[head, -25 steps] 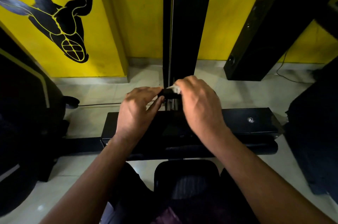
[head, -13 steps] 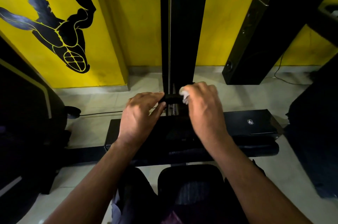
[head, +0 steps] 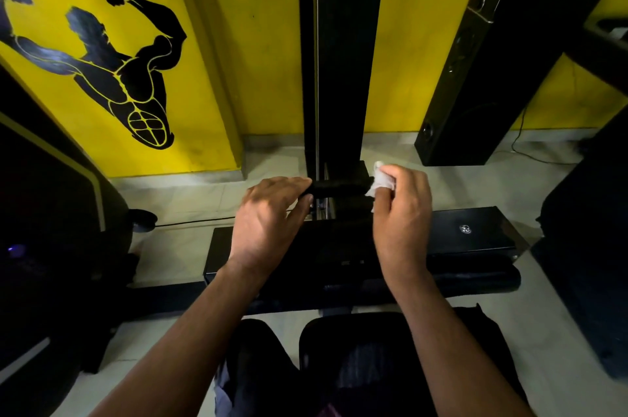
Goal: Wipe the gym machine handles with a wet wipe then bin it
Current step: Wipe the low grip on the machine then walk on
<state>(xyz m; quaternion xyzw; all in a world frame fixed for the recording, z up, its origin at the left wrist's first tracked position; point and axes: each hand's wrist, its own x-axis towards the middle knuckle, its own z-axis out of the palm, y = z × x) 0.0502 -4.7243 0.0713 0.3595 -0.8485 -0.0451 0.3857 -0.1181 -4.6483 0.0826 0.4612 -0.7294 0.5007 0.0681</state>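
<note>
Against the black handle [head: 339, 186], a crumpled white wipe [head: 383, 181]

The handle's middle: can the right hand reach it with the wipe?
Probably yes: the right hand, pinching the wet wipe, is at the right end of the handle; the stretch up to the left hand looks bare.

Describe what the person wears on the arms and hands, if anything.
The left hand and the right hand show no gloves, rings or watch. Both forearms are bare to the picture's edge, and no sleeves show.
</note>
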